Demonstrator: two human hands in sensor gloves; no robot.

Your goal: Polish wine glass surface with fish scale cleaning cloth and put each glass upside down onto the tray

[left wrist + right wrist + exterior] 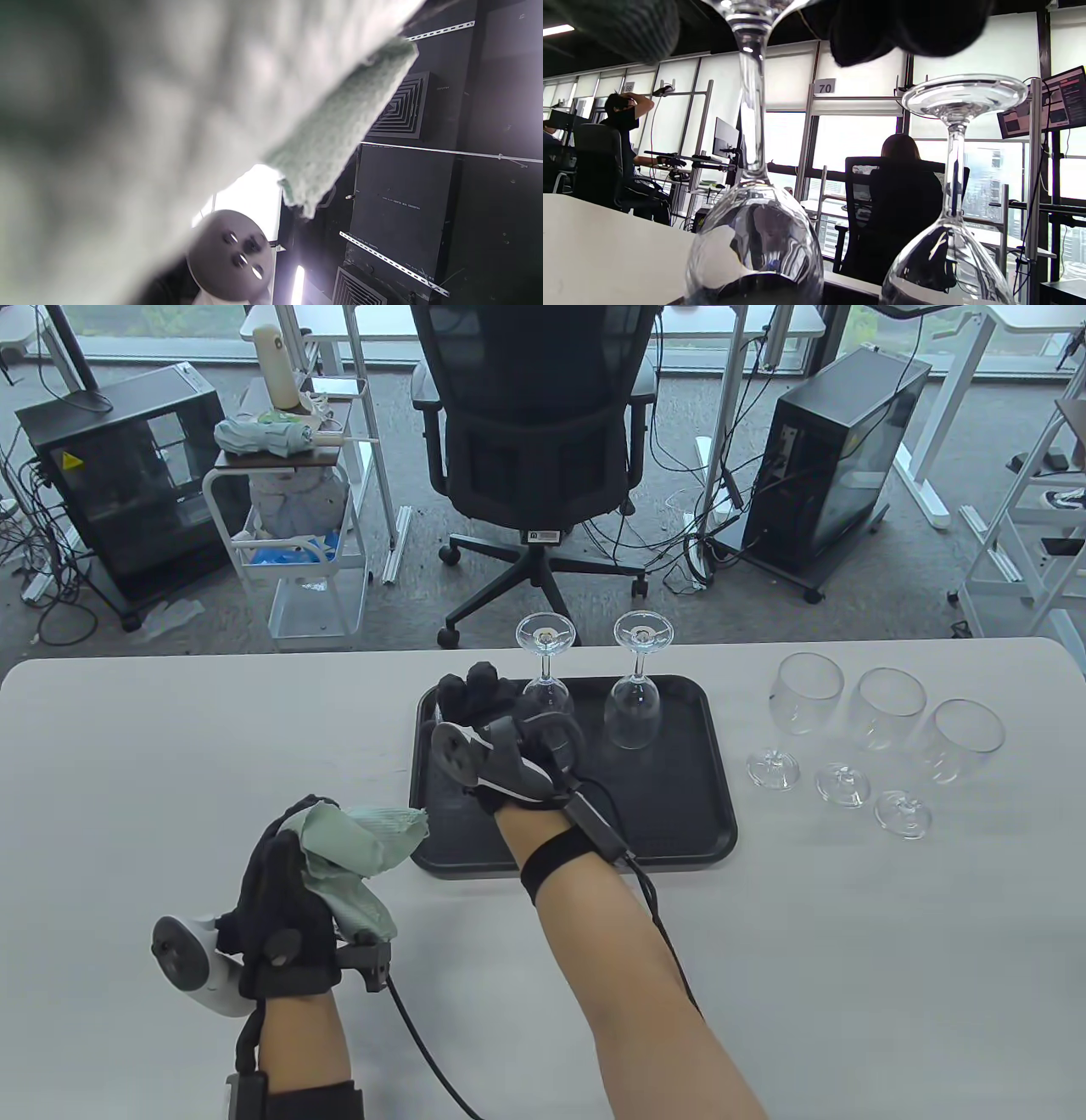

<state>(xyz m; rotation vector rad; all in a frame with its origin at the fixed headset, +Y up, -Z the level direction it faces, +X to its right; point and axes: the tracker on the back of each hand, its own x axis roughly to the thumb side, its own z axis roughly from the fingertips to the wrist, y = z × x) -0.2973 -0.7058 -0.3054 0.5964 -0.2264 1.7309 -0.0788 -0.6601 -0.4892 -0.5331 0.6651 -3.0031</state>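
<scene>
Table view: my right hand grips an inverted glass on the tray; my left hand clutches the cloth; upright glasses stand right.

The table view looks down from above and takes in the whole table. The left wrist view points up, so close to the green cloth that it is mostly blur. The right wrist view sits low, looking sideways at two upside-down glasses, which the table view also shows.
</scene>
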